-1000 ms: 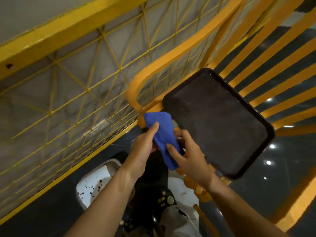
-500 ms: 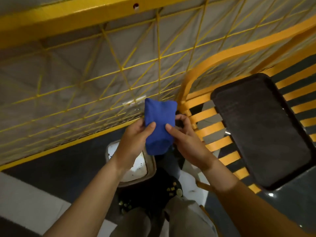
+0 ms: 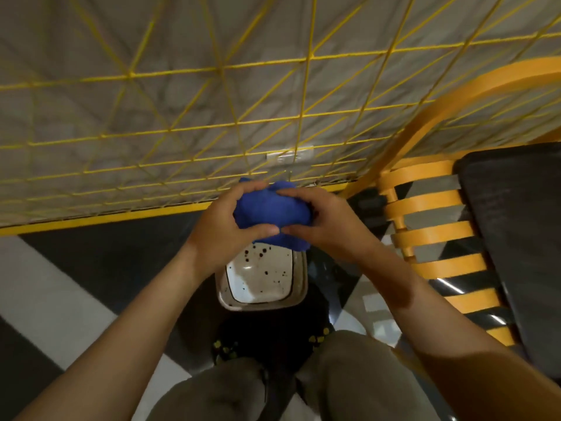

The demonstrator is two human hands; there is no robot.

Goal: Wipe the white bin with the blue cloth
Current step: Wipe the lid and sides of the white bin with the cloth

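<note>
Cloth: bunched blue fabric cloth (image 3: pixel 271 212), folded into a thick wad and held up in front of the body, above the bin in the picture.
Left hand: left hand (image 3: pixel 226 227) closes around the left side of the blue cloth, thumb along its lower edge and fingers curled over the top.
Right hand: right hand (image 3: pixel 321 221) grips the right side of the same cloth, thumb meeting the left thumb near the bottom edge, fingers wrapped over the upper part.
Bin: small white plastic bin with a rounded square rim (image 3: pixel 261 281), standing on the floor directly below the hands and just ahead of the feet; its inside is spattered with dark specks, densest toward the far wall. The cloth hides its far edge and is not touching it as far as can be seen.
Floor: glossy dark floor with broad white bands (image 3: pixel 54 287).
Fence: yellow wire mesh panel over a grey wall (image 3: pixel 212 117), running across the top, just beyond the bin.
Chair: orange slatted metal chair with a curved backrest (image 3: pixel 431 208), to the right of the bin.
Tray: flat dark rectangular tray (image 3: pixel 516 238), lying on the chair's slats at the right edge.
Legs: grey trousers (image 3: pixel 349 378) and dark shoes with yellow marks (image 3: pixel 270 341), right behind the bin.
</note>
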